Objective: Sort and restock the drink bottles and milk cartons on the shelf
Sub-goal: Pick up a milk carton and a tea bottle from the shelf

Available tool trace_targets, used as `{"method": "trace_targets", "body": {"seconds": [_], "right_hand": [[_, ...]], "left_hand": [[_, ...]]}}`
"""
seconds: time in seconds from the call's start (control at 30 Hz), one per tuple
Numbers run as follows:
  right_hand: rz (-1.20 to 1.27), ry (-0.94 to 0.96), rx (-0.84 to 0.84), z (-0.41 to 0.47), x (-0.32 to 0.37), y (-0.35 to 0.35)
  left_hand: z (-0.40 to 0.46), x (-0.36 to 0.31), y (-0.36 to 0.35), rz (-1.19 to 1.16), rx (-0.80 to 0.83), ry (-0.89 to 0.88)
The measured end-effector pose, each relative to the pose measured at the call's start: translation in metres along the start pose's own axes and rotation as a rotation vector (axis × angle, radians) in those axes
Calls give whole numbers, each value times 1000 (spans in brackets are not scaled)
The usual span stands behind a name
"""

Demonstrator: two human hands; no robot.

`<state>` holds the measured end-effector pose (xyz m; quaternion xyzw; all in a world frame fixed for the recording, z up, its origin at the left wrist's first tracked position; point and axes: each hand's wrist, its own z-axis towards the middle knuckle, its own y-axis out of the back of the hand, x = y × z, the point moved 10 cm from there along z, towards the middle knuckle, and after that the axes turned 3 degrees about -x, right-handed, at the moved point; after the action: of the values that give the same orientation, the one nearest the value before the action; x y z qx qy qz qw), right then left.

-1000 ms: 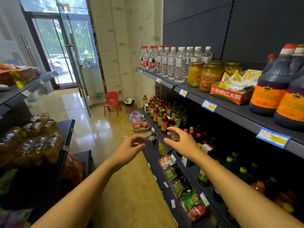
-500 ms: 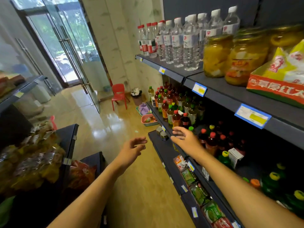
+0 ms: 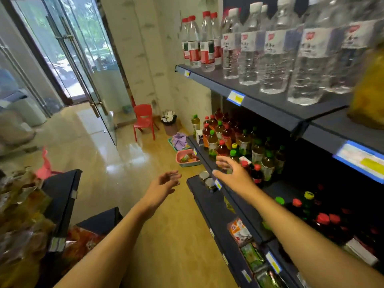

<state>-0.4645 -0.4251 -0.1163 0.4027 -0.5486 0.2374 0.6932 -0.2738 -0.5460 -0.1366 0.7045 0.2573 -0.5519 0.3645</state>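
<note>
Tea and juice bottles (image 3: 226, 138) with red and green caps crowd the middle shelf (image 3: 207, 161) on the right. A small white milk carton (image 3: 200, 137) stands at that shelf's far end. My right hand (image 3: 234, 173) hovers open at the shelf's front edge, fingers spread, just before the nearest red-capped bottles (image 3: 256, 175). My left hand (image 3: 164, 185) is open over the aisle floor, holding nothing. Clear water bottles (image 3: 270, 50) fill the top shelf (image 3: 259, 102).
Two small jars (image 3: 207, 180) sit on the lower shelf (image 3: 207, 202) below my right hand, with snack packets (image 3: 249, 252) nearer me. A pink basket (image 3: 187, 159), red chair (image 3: 144, 119) and bin (image 3: 170, 125) stand on the floor ahead. A snack rack (image 3: 31, 215) is at left.
The view has moved closer along the shelf toward the far end. Both hands have stayed open and stretched forward; my right hand now sits nearer the bottles at the middle shelf's edge.
</note>
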Motion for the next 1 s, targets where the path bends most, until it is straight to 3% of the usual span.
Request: {"method": "trace_targets", "body": {"seconds": [0.33, 0.63, 1.0], "right_hand": [[-56, -112, -130, 165, -12, -42], [23, -179, -292, 301, -68, -46], [117, -318, -369, 447, -123, -75]], "left_hand": [[207, 8, 53, 11, 142, 67], [363, 8, 11, -18, 270, 121], [550, 14, -5, 77, 345, 145]]}}
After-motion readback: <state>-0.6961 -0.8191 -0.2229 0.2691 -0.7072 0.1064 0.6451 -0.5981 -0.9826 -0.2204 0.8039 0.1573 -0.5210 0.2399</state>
